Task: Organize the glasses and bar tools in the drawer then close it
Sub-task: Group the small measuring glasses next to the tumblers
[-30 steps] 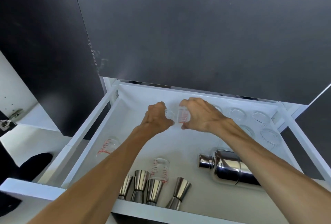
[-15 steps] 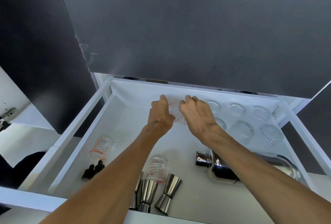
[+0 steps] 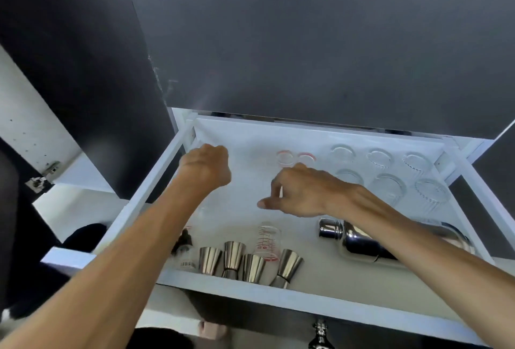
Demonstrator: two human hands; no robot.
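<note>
The white drawer (image 3: 328, 132) is pulled open under a dark cabinet front (image 3: 306, 42), and both bare arms reach into it. The left hand (image 3: 204, 170) hangs over the far left corner with its fingers curled under into a loose fist; nothing shows in it, though its palm faces away. The right hand (image 3: 299, 191) hovers mid-drawer, thumb and forefinger a little apart in a narrow pinch, holding nothing and touching none of the glassware. Just beyond its knuckles two small red-rimmed glasses (image 3: 284, 158) stand side by side at the back wall. To their right six clear ribbed glasses (image 3: 386, 185) stand upright in two rows of three. A steel shaker (image 3: 359, 240) lies on its side under the right forearm, cap pointing left. Along the front edge four steel jiggers (image 3: 252, 266) are bunched together, some leaning, with a red-marked measuring glass (image 3: 268, 240) just behind them. A small dark-capped dropper bottle (image 3: 184, 249) lies left of the jiggers, partly hidden by the left forearm.
</note>
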